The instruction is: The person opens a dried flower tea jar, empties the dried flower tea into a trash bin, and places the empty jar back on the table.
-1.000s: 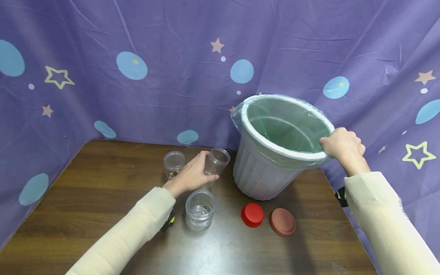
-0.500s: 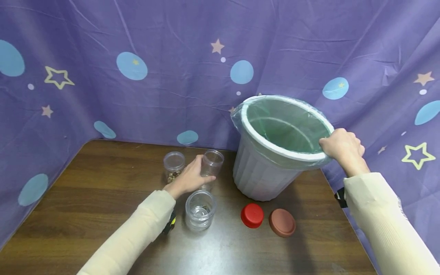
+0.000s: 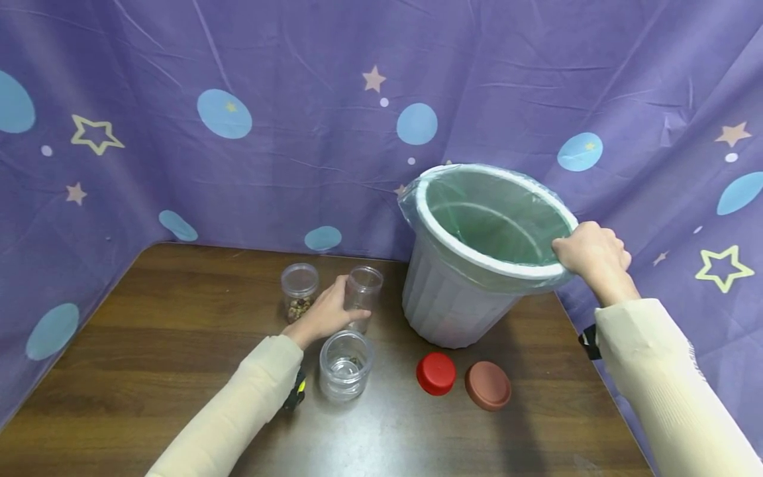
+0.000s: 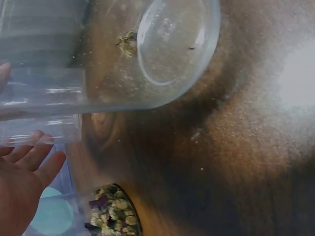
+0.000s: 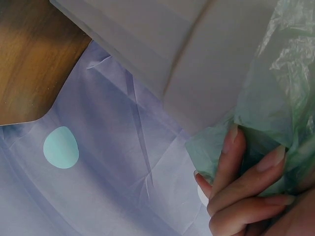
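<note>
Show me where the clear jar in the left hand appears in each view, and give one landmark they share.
Head: the clear jar is just below centre, left of the bin.
Left wrist: at the left edge, about mid-height.
Right wrist: not in it.
Shared landmark: the spotted purple cloth, in all three.

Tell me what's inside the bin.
Inside the bin, a green bag lines the wall. The bin's bottom is hidden behind its near side; anything lying there cannot be seen.

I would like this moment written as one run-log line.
left hand: holds empty-looking jar | right hand: grips lined bin rim | table: wide jar, partly filled jar, red lid, brown lid
</note>
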`<move>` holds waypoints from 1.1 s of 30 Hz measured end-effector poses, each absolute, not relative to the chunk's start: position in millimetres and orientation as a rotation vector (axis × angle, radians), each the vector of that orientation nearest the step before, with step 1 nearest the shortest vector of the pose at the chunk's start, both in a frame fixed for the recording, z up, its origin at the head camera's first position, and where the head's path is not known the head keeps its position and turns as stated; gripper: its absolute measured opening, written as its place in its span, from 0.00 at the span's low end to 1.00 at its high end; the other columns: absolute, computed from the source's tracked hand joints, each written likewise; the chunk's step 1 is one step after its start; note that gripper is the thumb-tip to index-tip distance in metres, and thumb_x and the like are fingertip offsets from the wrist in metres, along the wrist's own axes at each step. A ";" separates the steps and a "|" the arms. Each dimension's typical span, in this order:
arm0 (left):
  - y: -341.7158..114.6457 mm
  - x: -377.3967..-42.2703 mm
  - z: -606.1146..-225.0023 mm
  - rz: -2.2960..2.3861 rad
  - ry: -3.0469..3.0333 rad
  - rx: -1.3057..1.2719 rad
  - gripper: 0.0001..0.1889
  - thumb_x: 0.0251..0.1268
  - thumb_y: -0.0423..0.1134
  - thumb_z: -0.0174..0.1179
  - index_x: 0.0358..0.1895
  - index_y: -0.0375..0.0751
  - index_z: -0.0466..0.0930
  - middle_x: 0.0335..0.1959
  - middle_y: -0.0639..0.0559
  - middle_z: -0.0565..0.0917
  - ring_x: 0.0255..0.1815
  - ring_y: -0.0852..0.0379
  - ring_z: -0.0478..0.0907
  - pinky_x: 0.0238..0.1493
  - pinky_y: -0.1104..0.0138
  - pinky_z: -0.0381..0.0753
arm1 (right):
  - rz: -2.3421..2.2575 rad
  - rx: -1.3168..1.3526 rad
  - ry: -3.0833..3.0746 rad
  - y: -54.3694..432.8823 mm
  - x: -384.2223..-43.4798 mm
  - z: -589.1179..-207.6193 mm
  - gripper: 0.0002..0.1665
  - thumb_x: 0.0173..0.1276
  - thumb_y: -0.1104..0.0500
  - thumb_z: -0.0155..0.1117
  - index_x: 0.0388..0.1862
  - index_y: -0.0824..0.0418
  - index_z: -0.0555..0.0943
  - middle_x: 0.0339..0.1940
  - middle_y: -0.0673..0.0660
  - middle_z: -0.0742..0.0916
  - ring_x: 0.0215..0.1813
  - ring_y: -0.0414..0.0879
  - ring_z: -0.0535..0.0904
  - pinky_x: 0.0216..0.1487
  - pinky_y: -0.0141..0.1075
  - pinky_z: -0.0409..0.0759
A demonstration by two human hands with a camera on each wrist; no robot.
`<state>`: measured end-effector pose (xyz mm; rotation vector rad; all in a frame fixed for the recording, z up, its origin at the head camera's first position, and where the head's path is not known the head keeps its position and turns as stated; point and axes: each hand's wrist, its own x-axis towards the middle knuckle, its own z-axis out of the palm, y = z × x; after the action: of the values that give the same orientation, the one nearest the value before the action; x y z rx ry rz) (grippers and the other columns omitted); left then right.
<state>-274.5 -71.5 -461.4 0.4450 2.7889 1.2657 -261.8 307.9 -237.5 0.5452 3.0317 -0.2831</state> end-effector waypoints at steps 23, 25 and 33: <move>-76.9 -275.1 -473.9 1.192 2.835 0.481 0.43 0.57 0.45 0.70 0.71 0.33 0.56 0.66 0.30 0.73 0.67 0.33 0.71 0.69 0.43 0.68 | -0.280 0.551 3.035 309.3 -261.6 -236.7 0.29 0.62 0.50 0.46 0.48 0.75 0.72 0.54 0.81 0.74 0.57 0.77 0.70 0.50 0.64 0.72; -77.7 -274.6 -475.7 1.204 2.832 0.478 0.43 0.57 0.45 0.71 0.71 0.34 0.56 0.65 0.30 0.74 0.67 0.33 0.71 0.69 0.43 0.69 | -0.280 0.553 3.034 309.2 -261.5 -236.5 0.29 0.62 0.50 0.46 0.48 0.75 0.72 0.54 0.81 0.74 0.57 0.77 0.70 0.50 0.64 0.72; -80.2 -272.6 -481.2 1.276 2.818 0.476 0.44 0.56 0.44 0.72 0.71 0.37 0.56 0.64 0.31 0.75 0.66 0.33 0.72 0.67 0.42 0.69 | -0.286 0.542 3.030 308.2 -261.4 -237.5 0.28 0.62 0.50 0.46 0.47 0.74 0.73 0.54 0.80 0.74 0.57 0.77 0.70 0.51 0.64 0.71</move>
<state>-272.6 -80.2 -481.2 0.4755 2.8182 1.2756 -261.4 308.2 -237.5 0.5416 3.0297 -0.2861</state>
